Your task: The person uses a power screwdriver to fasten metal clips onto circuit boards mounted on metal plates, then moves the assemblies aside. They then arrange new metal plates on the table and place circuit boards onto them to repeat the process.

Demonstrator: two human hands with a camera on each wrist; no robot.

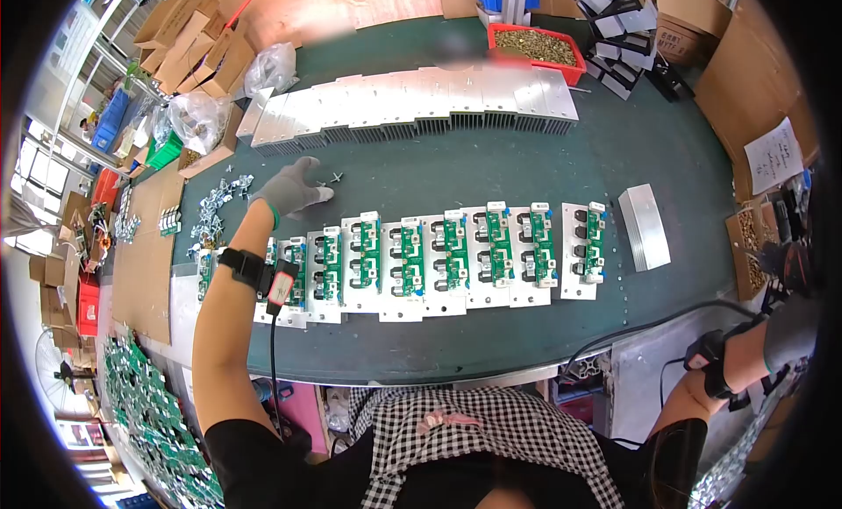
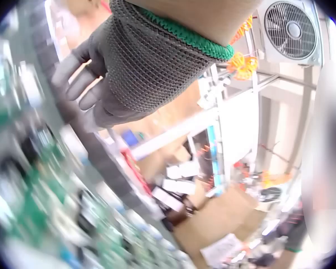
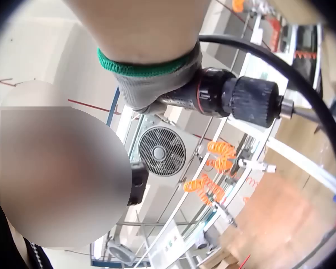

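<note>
In a grey glove with a green cuff, my left hand (image 1: 294,189) reaches over the green mat with its fingers extended and holds nothing. A small metal clip (image 1: 331,177) lies by its fingertips, and a pile of such clips (image 1: 215,206) is to its left. The left wrist view shows the same gloved hand (image 2: 140,67) with fingers spread. At the far right, my gloved right hand (image 1: 792,332) grips a black power drill (image 3: 252,101), its chuck pointing away from the wrist. Nearer my body, green circuit boards (image 1: 406,256) sit in a row on metal plates.
Finned aluminium heat sinks (image 1: 412,106) line the back of the mat. One more heat sink (image 1: 645,228) stands at the right. A red bin (image 1: 574,71) of small brass-coloured parts is behind. The drill's black cable (image 1: 649,320) crosses the front right edge. Cardboard (image 1: 145,255) lies left.
</note>
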